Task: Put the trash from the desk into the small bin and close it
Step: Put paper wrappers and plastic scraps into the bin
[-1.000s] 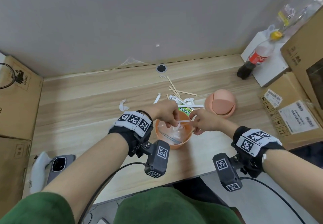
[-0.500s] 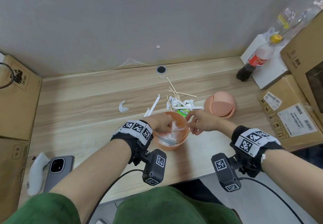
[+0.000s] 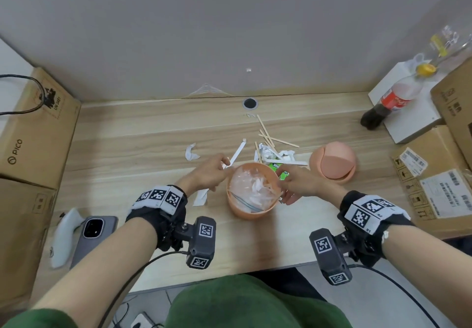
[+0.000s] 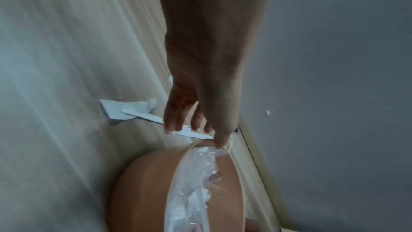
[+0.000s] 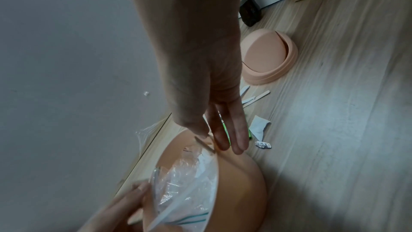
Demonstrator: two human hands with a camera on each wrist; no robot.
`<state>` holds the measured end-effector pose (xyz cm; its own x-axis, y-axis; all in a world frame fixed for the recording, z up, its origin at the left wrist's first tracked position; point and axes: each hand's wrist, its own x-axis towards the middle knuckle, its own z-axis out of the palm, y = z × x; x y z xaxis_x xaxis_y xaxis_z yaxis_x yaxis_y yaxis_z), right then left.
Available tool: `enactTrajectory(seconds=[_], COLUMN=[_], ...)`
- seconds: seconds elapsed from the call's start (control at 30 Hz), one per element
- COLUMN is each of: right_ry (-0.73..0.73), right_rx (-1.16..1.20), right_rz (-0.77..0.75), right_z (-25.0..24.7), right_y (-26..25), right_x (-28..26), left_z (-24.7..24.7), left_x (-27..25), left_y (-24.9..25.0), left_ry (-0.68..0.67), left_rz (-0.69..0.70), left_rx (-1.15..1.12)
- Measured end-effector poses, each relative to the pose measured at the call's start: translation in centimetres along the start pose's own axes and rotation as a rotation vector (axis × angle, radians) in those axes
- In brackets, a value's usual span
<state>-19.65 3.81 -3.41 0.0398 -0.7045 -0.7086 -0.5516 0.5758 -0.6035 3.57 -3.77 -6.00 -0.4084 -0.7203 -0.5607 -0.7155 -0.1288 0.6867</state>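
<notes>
The small orange bin [image 3: 251,212] stands open at mid-desk with a clear plastic liner [image 3: 251,187] inside. My left hand [image 3: 226,166] is at its left rim, thumb and fingertips on the liner's edge [image 4: 223,149]. My right hand [image 3: 283,182] pinches the liner's edge at the right rim [image 5: 208,138], with the other fingers straight down the outer wall. The bin's lid [image 3: 332,161] lies on the desk to the right. Behind the bin lie trash pieces: wooden sticks [image 3: 265,133], a white strip [image 3: 237,154], crumpled paper [image 3: 191,151] and a green wrapper [image 3: 277,168].
Cardboard boxes [image 3: 33,128] line the left side and more boxes [image 3: 439,182] the right. A cola bottle [image 3: 390,102] stands at the back right. A phone [image 3: 93,235] and a white controller [image 3: 63,235] lie near the front left edge.
Both hands were together inside the bin's mouth; now they have drawn apart to opposite rims, spreading the liner. The left hand moved left, uncovering the white strips.
</notes>
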Motion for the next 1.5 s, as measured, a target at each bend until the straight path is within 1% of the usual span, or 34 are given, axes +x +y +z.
enactTrajectory(seconds=[0.03, 0.07, 0.1, 0.2, 0.27, 0.37, 0.43, 0.5, 0.6, 0.67, 0.73, 0.8, 0.9, 1.0, 1.07, 1.23, 1.37, 1.47, 1.5], right_ry=[-0.017, -0.041, -0.066, -0.103, -0.100, -0.066, -0.045, -0.045, -0.089, -0.120, -0.124, -0.112, -0.104, -0.116, -0.132, -0.191, -0.212, -0.192, -0.205], right_rx=[0.029, 0.049, 0.057, -0.010, -0.076, -0.064, -0.023, 0.040, 0.147, 0.131, 0.038, -0.090, -0.327, -0.582, -0.687, -0.923, -1.031, -1.123, -1.163], right_rz=[0.021, 0.039, 0.044, 0.032, 0.024, 0.019, -0.027, -0.093, -0.192, -0.233, -0.252, -0.261, -0.286, -0.323, -0.344, -0.397, -0.443, -0.452, -0.449], right_z=[0.3, 0.6, 0.9, 1.5, 1.7, 1.4, 1.2, 1.2, 2.3, 3.3, 4.1, 4.7, 5.3, 6.1, 6.8, 9.2, 11.6, 13.0, 13.4], right_y=[-0.2, -0.3, -0.4, -1.0, -1.6, -2.9, -4.1, -5.6, -8.0, -9.0, -9.4, -9.4, -9.6, -10.1, -10.5, -11.9, -12.2, -12.3, -12.3], right_x=[-0.1, -0.2, -0.2, -0.1, 0.1, 0.5, 0.8, 1.2, 2.1, 2.8, 3.8, 5.3, 7.8, 10.1, 11.4, 14.3, 16.6, 17.8, 18.2], left_z=[0.3, 0.7, 1.0, 1.7, 1.6, 0.0, -1.7, -3.6, -6.3, -7.7, -8.6, -8.8, -8.2, -7.1, -6.5, -5.5, -5.0, -5.0, -5.2], left_x=[-0.7, -1.3, -1.8, -2.8, -3.1, -3.7, -4.2, -4.8, -6.0, -7.0, -8.0, -8.6, -9.1, -9.3, -9.4, -9.6, -9.7, -9.9, -9.9], left_y=[-0.6, -1.1, -1.5, -2.2, -2.1, -1.5, -1.4, -1.9, -3.7, -5.6, -7.7, -9.9, -12.4, -13.6, -14.1, -14.9, -14.5, -14.2, -14.2], left_ry=[-0.090, -0.157, -0.181, -0.105, -0.074, -0.044, 0.024, 0.128, 0.320, 0.437, 0.536, 0.599, 0.648, 0.697, 0.692, 0.658, 0.695, 0.695, 0.692], left_rz=[-0.080, -0.123, -0.129, -0.063, -0.027, 0.022, 0.055, 0.062, 0.042, 0.006, -0.050, -0.112, -0.202, -0.264, -0.283, -0.281, -0.272, -0.267, -0.263], left_rx=[-0.096, -0.179, -0.232, -0.259, -0.259, -0.244, -0.237, -0.237, -0.260, -0.313, -0.363, -0.364, -0.363, -0.406, -0.417, -0.497, -0.512, -0.512, -0.518])
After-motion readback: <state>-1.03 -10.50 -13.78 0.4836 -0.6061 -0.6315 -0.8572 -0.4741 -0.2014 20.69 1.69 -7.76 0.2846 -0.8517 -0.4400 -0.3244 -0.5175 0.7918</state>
